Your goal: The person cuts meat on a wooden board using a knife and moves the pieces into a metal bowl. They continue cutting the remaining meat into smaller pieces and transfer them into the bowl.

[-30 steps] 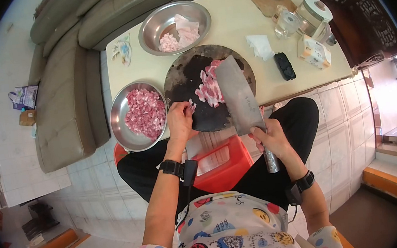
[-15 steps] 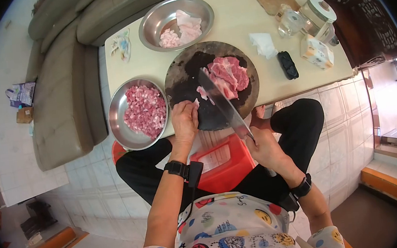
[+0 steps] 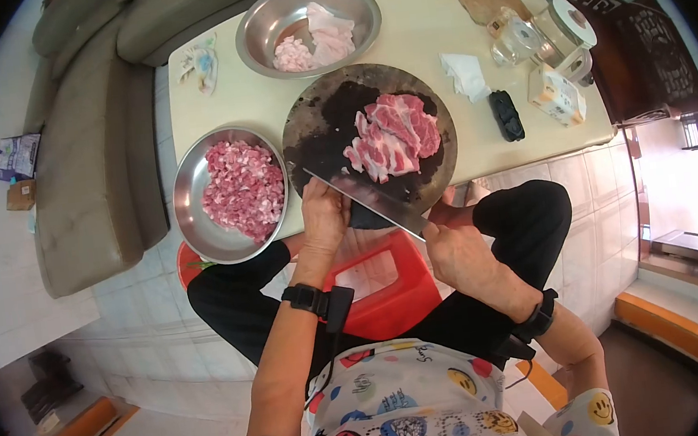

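Observation:
My right hand (image 3: pixel 466 258) is wrapped round the handle of a large cleaver (image 3: pixel 369 204), whose blade slants up and left over the near part of a round dark chopping board (image 3: pixel 313 119). At the board's near-left edge my left hand (image 3: pixel 325 214) has its fingers pressed together beside the blade tip; what they hold, if anything, is hidden. Slices of raw red meat (image 3: pixel 396 135) lie on the board's right half, beyond the blade. Left of the board, a steel bowl (image 3: pixel 186 203) holds diced meat (image 3: pixel 242 188).
A second steel bowl (image 3: pixel 249 37) with pale fatty pieces (image 3: pixel 331 34) stands behind the board. On the table's right are a white tissue (image 3: pixel 465 76), a black object (image 3: pixel 506 115), a tissue pack (image 3: pixel 557 95) and glass jars (image 3: pixel 516 40). A red stool (image 3: pixel 416 292) stands between the knees.
The cleaver has moved left and nearer, from beside the meat to my left hand. The small piece seen at my left fingertips is no longer visible. The view has shifted slightly.

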A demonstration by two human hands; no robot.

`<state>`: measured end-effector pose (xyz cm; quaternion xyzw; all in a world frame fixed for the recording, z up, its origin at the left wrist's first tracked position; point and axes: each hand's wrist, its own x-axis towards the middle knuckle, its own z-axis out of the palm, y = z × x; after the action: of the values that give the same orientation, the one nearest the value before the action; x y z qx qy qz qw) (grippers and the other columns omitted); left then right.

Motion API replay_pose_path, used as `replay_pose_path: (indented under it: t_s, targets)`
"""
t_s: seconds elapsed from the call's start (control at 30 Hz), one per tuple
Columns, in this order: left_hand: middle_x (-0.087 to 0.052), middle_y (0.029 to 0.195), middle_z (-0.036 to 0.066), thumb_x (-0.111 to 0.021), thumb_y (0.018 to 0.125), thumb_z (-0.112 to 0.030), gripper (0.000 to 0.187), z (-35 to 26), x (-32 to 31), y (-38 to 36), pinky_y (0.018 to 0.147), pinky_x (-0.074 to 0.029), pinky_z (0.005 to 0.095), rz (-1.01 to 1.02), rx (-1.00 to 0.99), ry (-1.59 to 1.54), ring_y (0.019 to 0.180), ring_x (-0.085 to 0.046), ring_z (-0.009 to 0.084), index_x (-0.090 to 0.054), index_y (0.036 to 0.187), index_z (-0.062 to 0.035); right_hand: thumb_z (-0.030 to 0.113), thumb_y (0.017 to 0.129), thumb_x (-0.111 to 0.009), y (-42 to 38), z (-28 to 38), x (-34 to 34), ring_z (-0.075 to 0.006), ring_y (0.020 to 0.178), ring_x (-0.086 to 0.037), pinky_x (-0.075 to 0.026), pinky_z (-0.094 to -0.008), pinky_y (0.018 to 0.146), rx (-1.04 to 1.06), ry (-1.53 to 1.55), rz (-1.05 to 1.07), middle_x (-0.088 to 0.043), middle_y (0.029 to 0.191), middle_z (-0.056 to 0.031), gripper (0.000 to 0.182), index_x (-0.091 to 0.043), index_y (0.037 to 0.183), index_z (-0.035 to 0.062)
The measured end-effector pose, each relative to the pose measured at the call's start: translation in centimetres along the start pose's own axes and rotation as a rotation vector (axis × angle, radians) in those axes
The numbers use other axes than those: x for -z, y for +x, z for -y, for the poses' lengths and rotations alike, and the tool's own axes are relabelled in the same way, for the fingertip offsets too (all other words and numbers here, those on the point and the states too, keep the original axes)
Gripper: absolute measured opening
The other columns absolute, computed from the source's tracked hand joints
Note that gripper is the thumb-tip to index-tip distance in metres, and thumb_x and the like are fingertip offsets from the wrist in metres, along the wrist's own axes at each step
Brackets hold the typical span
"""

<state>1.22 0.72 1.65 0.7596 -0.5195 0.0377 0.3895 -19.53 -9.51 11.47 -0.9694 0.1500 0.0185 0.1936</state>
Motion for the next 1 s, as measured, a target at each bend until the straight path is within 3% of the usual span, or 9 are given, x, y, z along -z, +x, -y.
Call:
replay_pose_path:
  t_s: [0.1,0.3,0.57,0.63,0.73,1.0]
  targets:
    - [-0.058,0.087,0.012,-0.064,0.066,0.001,0.016,0.0,0.3,-0.1,0.071,-0.044,0.0392,0.072,0.078,0.012,0.082,-0.054,0.0310,-0.062,0.081,-0.0012,0.001,0.067,-0.055,1.0,-0.4,0.3,-0.0356,0.052,-0.059,-0.048,-0.0415,0.048,0.050,0.074,-0.004,-0.056,0.058,-0.0192,0.010,-0.050,0.075,-0.0030]
    - [-0.056,0.081,0.012,-0.064,0.065,0.004,0.014,0.1,0.3,0.1,0.069,-0.044,0.0392,0.033,0.032,-0.020,0.076,-0.053,0.0311,-0.060,0.077,0.0001,0.000,0.067,-0.054,3.6,-0.3,0.1,-0.0365,0.056,-0.060,-0.049,-0.0428,0.052,0.030,0.133,0.074,-0.055,0.056,-0.0204,0.010,-0.049,0.075,-0.0039]
    - [-0.057,0.082,0.014,-0.063,0.063,0.004,0.017,0.1,0.2,-0.3,0.069,-0.045,0.0395,0.029,0.022,-0.007,0.077,-0.054,0.0328,-0.060,0.080,0.0007,0.002,0.068,-0.054,9.4,2.2,-1.8,-0.0364,0.066,-0.063,-0.051,-0.0426,0.058,0.047,0.133,-0.014,-0.060,0.073,-0.0202,0.010,-0.057,0.075,-0.0044]
    - [-0.059,0.086,0.015,-0.063,0.062,0.005,0.021,0.0,0.3,-0.5,0.070,-0.046,0.0395,0.037,0.033,0.012,0.080,-0.054,0.0346,-0.061,0.083,0.0010,0.002,0.068,-0.054,8.2,2.1,-1.4,-0.0370,0.066,-0.063,-0.050,-0.0436,0.058,0.034,0.143,-0.010,-0.060,0.072,-0.0210,0.010,-0.056,0.076,-0.0046]
    - [-0.057,0.081,0.012,-0.064,0.066,0.002,0.013,-0.2,0.2,-0.7,0.069,-0.044,0.0392,0.019,0.051,0.096,0.076,-0.053,0.0303,-0.060,0.077,-0.0007,0.002,0.068,-0.053,4.7,1.3,-1.3,-0.0385,0.066,-0.062,-0.050,-0.0456,0.058,-0.032,0.146,0.034,-0.059,0.069,-0.0228,0.011,-0.054,0.077,-0.0052]
    - [-0.062,0.089,0.013,-0.063,0.073,0.002,0.009,-0.8,0.7,-0.6,0.069,-0.046,0.0371,-0.071,0.058,-0.054,0.077,-0.058,0.0306,-0.061,0.082,-0.0003,0.000,0.071,-0.051,2.4,0.8,-1.4,-0.0405,0.063,-0.061,-0.049,-0.0468,0.057,-0.120,0.232,0.010,-0.059,0.064,-0.0241,0.011,-0.050,0.079,-0.0053]
